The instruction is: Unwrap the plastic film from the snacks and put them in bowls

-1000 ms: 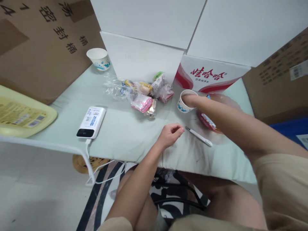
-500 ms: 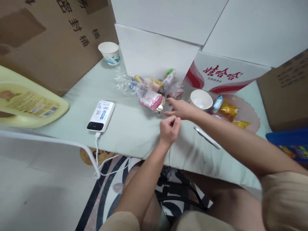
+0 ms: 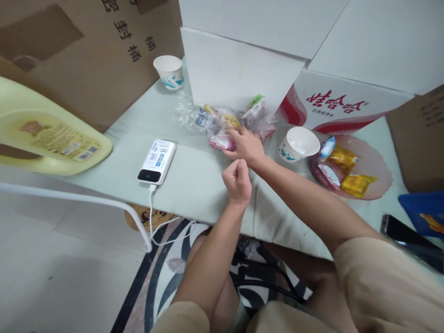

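Observation:
My right hand (image 3: 247, 144) reaches across the pale green tabletop (image 3: 194, 175) into a pile of wrapped snack packets (image 3: 256, 115). Its fingers curl down over a pink packet (image 3: 219, 141) at the pile's front edge. Just in front of it, my left hand (image 3: 237, 178) rests on the tabletop as a closed fist, and nothing shows in it. A white paper cup (image 3: 300, 143) with a blue pattern stands empty to the right of my right wrist. Beyond the cup lies a pink plate (image 3: 381, 178) with a few yellow and blue snack packets on it.
A white power bank (image 3: 157, 161) lies left of my hands, its cable (image 3: 152, 217) hanging off the front edge. A second paper cup (image 3: 169, 71) stands far back. White boxes (image 3: 239, 69), a red-and-white carton (image 3: 333, 104), cardboard boxes and a yellow jug (image 3: 52, 138) ring the table. A dark phone (image 3: 409, 240) lies at right.
My right hand left the paper cup, moved left and came down on the pink packet in the pile. My left hand closed from a loose pinch into a fist. The view shifted left.

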A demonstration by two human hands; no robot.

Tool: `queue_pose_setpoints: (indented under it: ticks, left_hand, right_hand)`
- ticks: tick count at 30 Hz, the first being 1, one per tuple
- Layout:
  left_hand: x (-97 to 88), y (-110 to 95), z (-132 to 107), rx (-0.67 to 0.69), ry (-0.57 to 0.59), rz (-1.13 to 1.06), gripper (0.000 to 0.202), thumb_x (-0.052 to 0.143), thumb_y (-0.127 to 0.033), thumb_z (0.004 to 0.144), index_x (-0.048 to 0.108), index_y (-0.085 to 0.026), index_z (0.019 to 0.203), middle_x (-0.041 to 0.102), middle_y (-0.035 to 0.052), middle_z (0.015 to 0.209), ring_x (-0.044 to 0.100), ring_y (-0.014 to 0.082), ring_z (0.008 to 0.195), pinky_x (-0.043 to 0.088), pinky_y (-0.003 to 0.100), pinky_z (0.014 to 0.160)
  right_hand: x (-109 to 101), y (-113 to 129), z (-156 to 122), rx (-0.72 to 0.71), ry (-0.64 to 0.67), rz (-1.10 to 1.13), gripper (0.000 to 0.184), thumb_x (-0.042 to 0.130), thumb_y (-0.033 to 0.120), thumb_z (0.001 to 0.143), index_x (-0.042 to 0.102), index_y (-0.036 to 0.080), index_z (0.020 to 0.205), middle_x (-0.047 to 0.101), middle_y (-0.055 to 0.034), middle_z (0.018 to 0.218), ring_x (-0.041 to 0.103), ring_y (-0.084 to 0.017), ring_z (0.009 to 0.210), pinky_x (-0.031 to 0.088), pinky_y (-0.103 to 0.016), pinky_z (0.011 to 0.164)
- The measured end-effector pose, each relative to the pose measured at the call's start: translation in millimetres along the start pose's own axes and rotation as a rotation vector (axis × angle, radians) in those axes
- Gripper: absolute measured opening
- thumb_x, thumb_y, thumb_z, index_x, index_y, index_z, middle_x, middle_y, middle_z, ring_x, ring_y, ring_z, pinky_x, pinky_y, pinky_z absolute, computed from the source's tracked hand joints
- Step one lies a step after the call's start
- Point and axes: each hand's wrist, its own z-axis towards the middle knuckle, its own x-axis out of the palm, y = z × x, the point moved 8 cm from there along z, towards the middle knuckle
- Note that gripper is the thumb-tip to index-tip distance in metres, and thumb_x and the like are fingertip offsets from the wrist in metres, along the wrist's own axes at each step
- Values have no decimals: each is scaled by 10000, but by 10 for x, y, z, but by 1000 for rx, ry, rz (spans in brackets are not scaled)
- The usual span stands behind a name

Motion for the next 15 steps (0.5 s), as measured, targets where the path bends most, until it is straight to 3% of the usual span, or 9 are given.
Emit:
queue_pose_setpoints:
  ticks: [5,10,15]
  left_hand:
    - [-82,-14,7,9,-29,9,525,464,-459,958,318,-212,519,327,-21,493,305,106,509,262,286,521]
    - [-131,18,6,7,-64,-24,469,456,-372,946,321,-208,527,321,-30,504,299,98,500,271,272,521]
    - [-25,92,-42,-21,-50,-35,458,456,-352,940,326,-204,527,323,-30,504,312,94,501,289,256,519]
  right_hand:
    - [-79,-54,-148,-23,-98,49,614,590,323,830,520,206,1429,480,-161,1473,536,-342,1282,457,-435,1047]
    - [-260,-239,-564,-23,-256,155,511,611,339,815,601,183,1302,466,-182,1471,515,-324,1317,453,-434,1068]
    - [-532,-481,-1083,20,-412,218,446,594,363,820,605,228,1245,510,-166,1416,510,-339,1313,456,-493,1059]
